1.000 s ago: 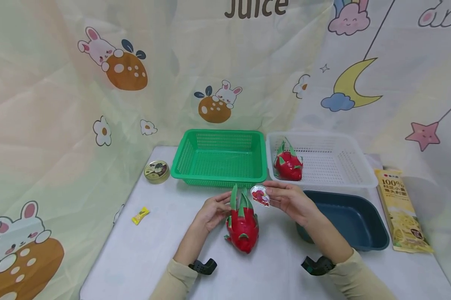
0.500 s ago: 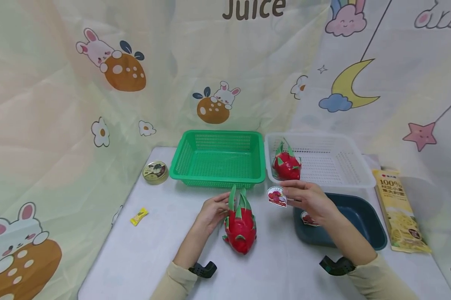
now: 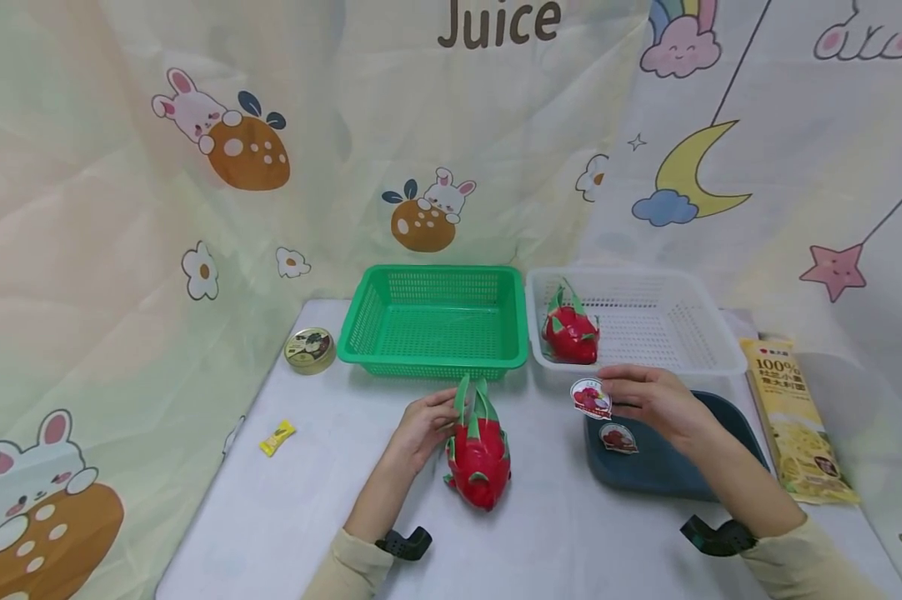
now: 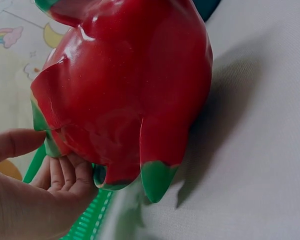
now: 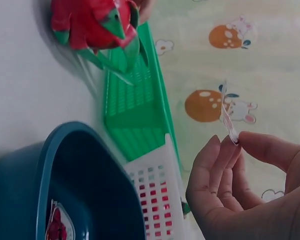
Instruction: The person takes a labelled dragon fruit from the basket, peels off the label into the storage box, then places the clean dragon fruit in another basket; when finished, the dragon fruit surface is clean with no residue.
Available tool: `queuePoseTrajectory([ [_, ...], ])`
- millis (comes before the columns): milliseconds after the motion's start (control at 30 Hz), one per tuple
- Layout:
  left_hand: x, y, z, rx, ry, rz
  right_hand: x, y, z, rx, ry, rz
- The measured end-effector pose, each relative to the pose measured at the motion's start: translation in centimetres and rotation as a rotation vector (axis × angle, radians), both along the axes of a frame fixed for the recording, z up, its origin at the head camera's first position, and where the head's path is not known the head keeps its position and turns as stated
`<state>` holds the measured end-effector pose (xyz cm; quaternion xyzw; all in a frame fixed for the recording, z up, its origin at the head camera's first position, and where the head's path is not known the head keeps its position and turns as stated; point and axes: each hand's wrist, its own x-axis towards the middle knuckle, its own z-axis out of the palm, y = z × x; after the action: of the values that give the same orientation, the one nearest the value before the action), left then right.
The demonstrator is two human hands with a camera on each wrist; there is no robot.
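My left hand (image 3: 425,427) pinches a green-tipped leaf of a red toy dragon fruit (image 3: 479,467) in the middle of the table. In the left wrist view the thumb and fingers lie on either side of that leaf, and the red body (image 4: 125,75) fills the top. Held between my right thumb and fingers is a thin sticker (image 3: 591,398) with a dragon fruit picture; the right wrist view shows it edge-on. My right hand (image 3: 659,404) is over the dark blue basin (image 3: 646,479). Inside the basin lies a second sticker (image 3: 618,438).
Behind stand a green basket (image 3: 432,367) and a white basket (image 3: 668,367) holding another dragon fruit (image 3: 571,335). At left are a round tin (image 3: 310,350) and a yellow wrapped candy (image 3: 278,437). A yellow pasta packet (image 3: 796,421) lies right of the basin.
My right hand has moved right with the sticker, from beside the dragon fruit to over the basin. The basin's sticker has come into sight. My left hand keeps its grip.
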<state>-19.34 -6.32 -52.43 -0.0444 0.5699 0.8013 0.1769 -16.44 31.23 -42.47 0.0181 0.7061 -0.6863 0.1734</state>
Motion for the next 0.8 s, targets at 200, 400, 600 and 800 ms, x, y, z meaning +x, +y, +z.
queuePoseTrajectory([
  [200,-0.1,-0.1,-0.1,-0.005,-0.007,-0.002,0.3,1.5,-0.4,0.037,-0.018,-0.010],
  [400,-0.1,-0.1,-0.3,-0.007,-0.010,-0.002,0.2,3.2,-0.7,0.037,-0.034,-0.066],
  [600,0.0,0.1,-0.3,-0.006,-0.015,0.013,-0.1,5.1,-1.1,0.055,-0.045,-0.059],
  [800,-0.1,0.3,-0.4,-0.003,-0.011,0.011,-0.1,6.6,-1.6,0.149,-0.047,-0.088],
])
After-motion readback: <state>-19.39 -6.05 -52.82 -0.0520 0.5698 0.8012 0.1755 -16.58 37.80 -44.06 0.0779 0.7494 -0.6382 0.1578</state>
